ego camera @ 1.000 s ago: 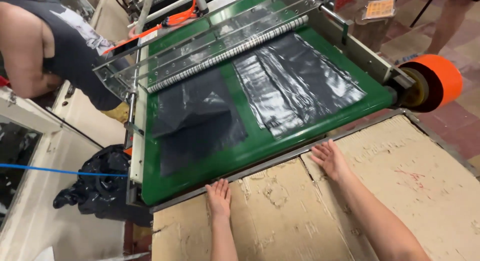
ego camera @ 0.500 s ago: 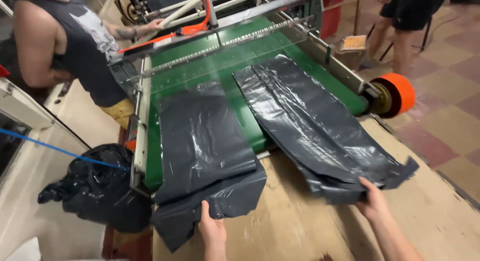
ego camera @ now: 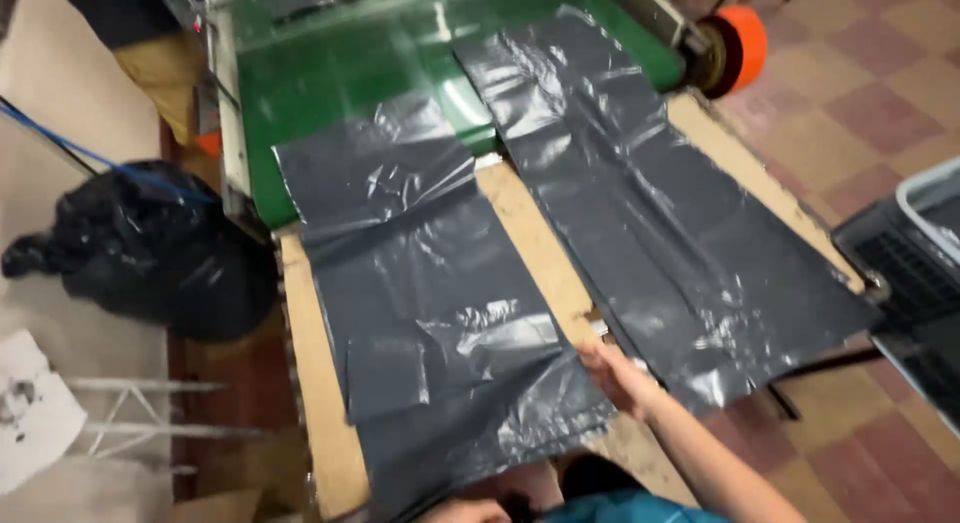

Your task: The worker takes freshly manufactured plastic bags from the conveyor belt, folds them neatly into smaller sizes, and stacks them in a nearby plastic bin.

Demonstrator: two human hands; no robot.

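Wooden table [ego camera: 315, 383]; right hand [ego camera: 618, 379] flat between dark plastic sheets [ego camera: 430, 313].

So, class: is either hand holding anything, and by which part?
The right hand rests open on the near edge of the right sheet, with no clear grip. The left hand is at the left sheet's near end; its hold cannot be told.

Single head cam, looking steeply down from close above wooden table [ego camera: 310, 383]; green conveyor [ego camera: 330, 78] at 12 o'clock, floor at 3.
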